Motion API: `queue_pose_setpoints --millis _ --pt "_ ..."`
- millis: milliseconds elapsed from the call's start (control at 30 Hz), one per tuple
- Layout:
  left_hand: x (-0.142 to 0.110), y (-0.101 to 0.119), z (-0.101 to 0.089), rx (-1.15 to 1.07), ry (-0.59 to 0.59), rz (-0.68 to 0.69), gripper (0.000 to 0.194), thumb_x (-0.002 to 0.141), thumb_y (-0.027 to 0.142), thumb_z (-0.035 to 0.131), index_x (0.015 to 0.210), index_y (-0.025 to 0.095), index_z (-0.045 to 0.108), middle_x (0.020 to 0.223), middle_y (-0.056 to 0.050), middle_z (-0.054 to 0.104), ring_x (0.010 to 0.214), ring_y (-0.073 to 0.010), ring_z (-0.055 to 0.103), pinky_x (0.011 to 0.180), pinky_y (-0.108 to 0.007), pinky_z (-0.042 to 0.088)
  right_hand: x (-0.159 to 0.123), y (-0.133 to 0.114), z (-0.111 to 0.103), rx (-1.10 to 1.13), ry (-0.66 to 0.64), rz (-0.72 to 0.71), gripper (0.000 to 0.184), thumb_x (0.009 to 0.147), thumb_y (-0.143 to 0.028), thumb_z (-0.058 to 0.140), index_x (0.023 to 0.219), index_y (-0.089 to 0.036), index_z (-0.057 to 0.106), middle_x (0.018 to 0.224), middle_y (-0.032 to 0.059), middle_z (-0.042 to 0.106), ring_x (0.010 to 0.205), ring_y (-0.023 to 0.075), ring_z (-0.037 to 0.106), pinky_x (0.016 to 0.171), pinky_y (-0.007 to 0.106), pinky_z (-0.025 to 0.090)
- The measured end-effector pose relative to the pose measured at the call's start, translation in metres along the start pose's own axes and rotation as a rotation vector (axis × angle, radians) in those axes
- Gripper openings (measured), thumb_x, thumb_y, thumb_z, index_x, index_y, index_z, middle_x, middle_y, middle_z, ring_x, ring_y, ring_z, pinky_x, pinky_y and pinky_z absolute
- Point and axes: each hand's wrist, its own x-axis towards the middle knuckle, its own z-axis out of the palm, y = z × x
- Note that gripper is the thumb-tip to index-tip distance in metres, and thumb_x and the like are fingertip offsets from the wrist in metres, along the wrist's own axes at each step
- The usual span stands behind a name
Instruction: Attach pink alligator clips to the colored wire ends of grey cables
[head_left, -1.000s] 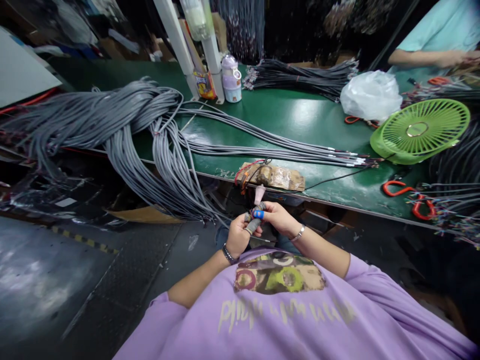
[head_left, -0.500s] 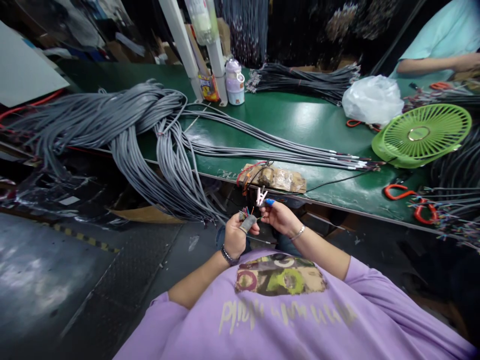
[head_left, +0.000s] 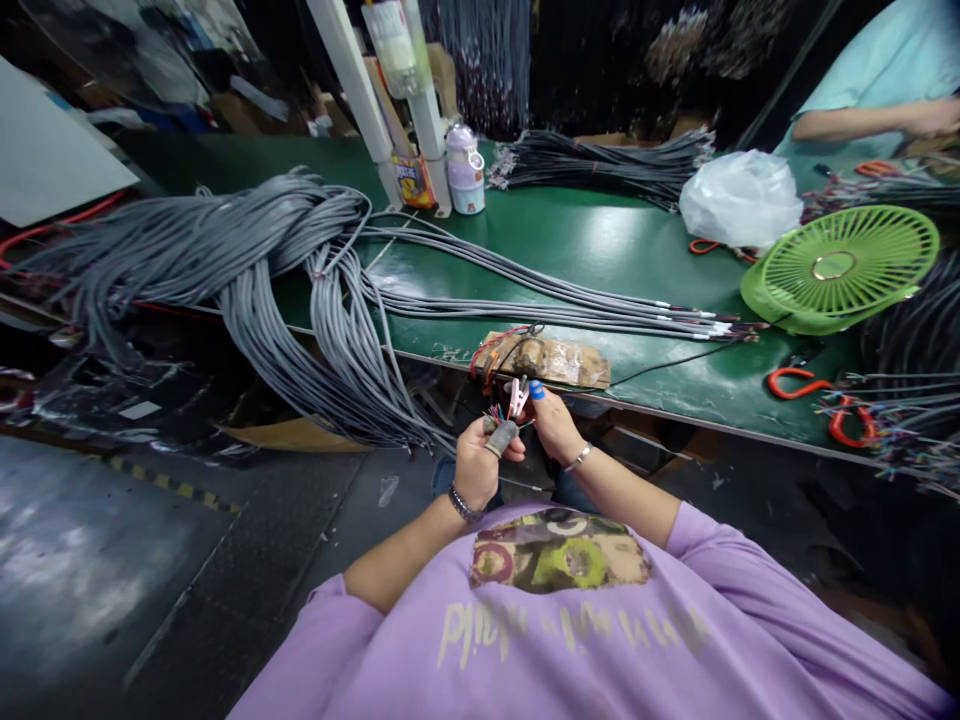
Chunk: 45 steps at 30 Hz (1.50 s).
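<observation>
My left hand (head_left: 478, 462) is closed around the end of a grey cable, and thin coloured wires (head_left: 495, 411) fan out past its fingers. A grey covering (head_left: 501, 438) wraps the thumb. Close beside it, my right hand (head_left: 559, 428) has its fingers bent around a small pink clip (head_left: 518, 398), with a blue cover on the thumb. The clip's jaws lie by the wire tips; whether they touch a wire I cannot tell. Large bundles of grey cable (head_left: 285, 230) drape over the green table's (head_left: 570, 240) front edge on the left.
A taped cardboard piece (head_left: 555, 360) sits on the table edge just beyond my hands. Stripped cable ends (head_left: 720, 327), a green fan (head_left: 840, 265), red-handled scissors (head_left: 799, 382), a plastic bag (head_left: 742, 200) and a bottle (head_left: 466, 170) are farther off. A co-worker's arm (head_left: 862, 122) shows at right.
My right hand has shifted slightly up and away from me, its thumb now higher beside the pink clip. The clip is tilted differently. My left hand has moved slightly right and up.
</observation>
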Motion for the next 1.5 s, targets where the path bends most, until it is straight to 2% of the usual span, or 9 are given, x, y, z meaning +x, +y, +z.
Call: queue_pose_setpoints --millis 133,267,467,667,867,1067,1267,1400,1500 --pt "0.0 -0.002 0.0 -0.001 -0.015 -0.006 0.024 0.073 0.036 0.071 0.071 0.015 0.06 0.054 0.002 0.063 0.044 -0.009 0.056 0.044 -0.02 0.048 0.005 0.003 0.001 0.3 -0.131 0.29 0.055 0.076 -0.07 0.053 0.076 -0.016 0.064 0.069 0.0034 0.062 0.054 0.0112 0.05 0.053 0.025 0.045" --pt "0.0 -0.004 -0.001 0.009 -0.02 -0.017 0.024 0.073 0.036 0.071 0.072 0.015 0.061 0.055 0.001 0.063 0.044 -0.0091 0.056 0.044 -0.02 0.048 0.012 0.001 0.002 0.428 -0.145 0.367 0.051 0.081 -0.065 0.053 0.08 -0.015 0.064 0.069 0.0031 0.062 0.051 0.0099 0.048 0.049 0.023 0.044" --pt "0.0 -0.008 -0.003 0.022 -0.021 -0.025 0.024 0.073 0.036 0.07 0.072 0.014 0.06 0.054 0.001 0.063 0.043 -0.0089 0.056 0.043 -0.019 0.047 0.013 -0.001 0.005 0.436 -0.117 0.323 0.048 0.079 -0.063 0.057 0.077 -0.016 0.062 0.063 0.0005 0.058 0.05 0.0091 0.048 0.047 0.022 0.041" --pt "-0.001 -0.009 -0.005 0.032 -0.03 -0.025 0.024 0.074 0.036 0.07 0.072 0.014 0.06 0.054 0.001 0.063 0.043 -0.0092 0.056 0.043 -0.02 0.046 0.007 -0.003 0.007 0.441 -0.131 0.351 0.053 0.077 -0.068 0.056 0.079 -0.016 0.063 0.065 0.0009 0.059 0.051 0.0092 0.049 0.048 0.022 0.042" --pt "-0.007 -0.008 -0.01 0.026 -0.029 -0.016 0.023 0.075 0.035 0.07 0.072 0.014 0.06 0.056 0.001 0.063 0.045 -0.0094 0.057 0.044 -0.02 0.048 -0.005 -0.002 -0.004 0.429 -0.176 0.379 0.051 0.076 -0.066 0.058 0.077 -0.016 0.063 0.067 0.001 0.06 0.054 0.0088 0.05 0.051 0.022 0.044" --pt "-0.01 -0.01 -0.016 0.05 0.03 0.005 0.024 0.076 0.037 0.069 0.074 0.015 0.06 0.058 0.001 0.065 0.046 -0.0101 0.058 0.046 -0.021 0.049 -0.032 0.001 -0.018 0.224 -0.269 0.254 0.039 0.062 -0.046 0.08 0.081 -0.016 0.064 0.074 0.0005 0.063 0.057 0.0082 0.052 0.057 0.023 0.044" --pt "-0.01 -0.014 -0.02 0.069 0.006 -0.028 0.025 0.074 0.039 0.07 0.077 0.015 0.061 0.057 0.001 0.065 0.045 -0.0108 0.058 0.047 -0.022 0.049 -0.042 -0.007 -0.01 -0.056 -0.241 0.057 0.032 0.065 -0.042 0.079 0.077 -0.016 0.063 0.067 -0.0016 0.059 0.058 0.0092 0.049 0.057 0.023 0.042" --pt "-0.01 -0.012 -0.023 0.091 -0.104 -0.076 0.025 0.073 0.036 0.071 0.07 0.014 0.061 0.057 0.0 0.065 0.045 -0.011 0.059 0.048 -0.022 0.049 -0.04 -0.008 -0.008 -0.123 -0.246 0.042 0.033 0.066 -0.044 0.077 0.075 -0.016 0.063 0.067 -0.0011 0.059 0.058 0.0095 0.049 0.056 0.024 0.041" --pt "-0.011 -0.009 -0.024 0.085 -0.095 -0.091 0.025 0.072 0.036 0.072 0.071 0.014 0.061 0.056 0.0 0.065 0.045 -0.0108 0.058 0.048 -0.022 0.049 -0.039 -0.008 -0.009 -0.112 -0.254 0.066 0.03 0.067 -0.041 0.076 0.077 -0.016 0.064 0.067 -0.001 0.059 0.059 0.0093 0.049 0.058 0.024 0.042"
